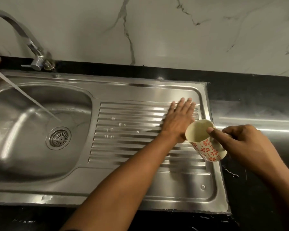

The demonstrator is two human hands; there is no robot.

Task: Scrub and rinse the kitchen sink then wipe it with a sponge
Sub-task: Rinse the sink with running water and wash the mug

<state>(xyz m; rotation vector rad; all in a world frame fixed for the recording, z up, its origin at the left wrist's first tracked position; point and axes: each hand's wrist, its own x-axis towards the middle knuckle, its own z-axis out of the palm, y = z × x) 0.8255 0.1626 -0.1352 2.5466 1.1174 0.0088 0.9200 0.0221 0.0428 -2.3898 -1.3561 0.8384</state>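
Note:
The steel sink has a basin at the left with a round drain and a ribbed drainboard at the right. My left hand lies flat on the drainboard's far right ribs, fingers spread, holding nothing. My right hand grips a white paper cup with red flowers, tilted with its mouth toward the left hand, above the drainboard's right edge. Water runs from the tap in a thin stream into the basin. No sponge is visible.
Black countertop surrounds the sink and stretches to the right. A marble-patterned wall rises behind it. A few water drops sit on the drainboard's left ribs.

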